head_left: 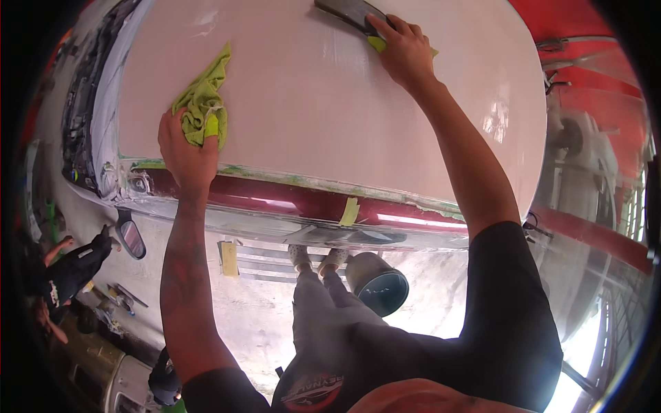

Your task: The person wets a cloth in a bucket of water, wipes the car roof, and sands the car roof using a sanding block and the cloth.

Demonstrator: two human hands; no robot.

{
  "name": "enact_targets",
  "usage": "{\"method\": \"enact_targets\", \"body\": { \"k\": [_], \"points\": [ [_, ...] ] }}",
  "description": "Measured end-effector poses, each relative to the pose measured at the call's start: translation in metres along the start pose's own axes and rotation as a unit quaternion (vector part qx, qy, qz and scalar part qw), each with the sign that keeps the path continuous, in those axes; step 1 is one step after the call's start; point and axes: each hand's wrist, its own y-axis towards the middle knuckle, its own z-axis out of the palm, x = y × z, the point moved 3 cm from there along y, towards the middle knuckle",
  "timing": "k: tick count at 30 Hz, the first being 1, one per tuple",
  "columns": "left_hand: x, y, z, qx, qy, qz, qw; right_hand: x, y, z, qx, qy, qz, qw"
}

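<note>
A broad pale pink, primer-like panel [310, 117] fills the upper middle, its near edge masked with green and white strips above a maroon band [275, 199]. At the left, my left hand [187, 148] grips a crumpled light green cloth [206, 89] against the panel. At the top, my right hand [406, 55] is closed on a long dark block tool [344, 15] lying on the panel, with a bright yellow-green piece of something partly showing under the fingers. Glossy wet-looking streaks show on the panel's right side.
Below me are my feet on a metal-slatted step [261, 260], beside a bucket [377, 282] of liquid. A side mirror [131, 233] sticks out at left. Co-workers in dark clothing [72, 275] are at lower left near scattered tools [124, 299]. A red structure [585, 55] stands at right.
</note>
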Motion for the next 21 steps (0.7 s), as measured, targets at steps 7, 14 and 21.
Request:
{"method": "enact_targets", "body": {
  "k": [7,14,21],
  "points": [
    [-0.003,0.002,-0.002,-0.007,-0.002,-0.006,1.000,0.060,-0.160,-0.087,0.131,0.038,-0.046,0.990],
    [-0.005,0.000,-0.003,-0.017,0.014,0.008,1.000,0.076,0.015,-0.004,-0.036,-0.019,-0.059,0.997],
    [0.001,0.000,0.001,-0.024,0.034,0.015,0.999,0.093,-0.138,-0.065,0.055,0.019,-0.105,0.993]
  ]
}}
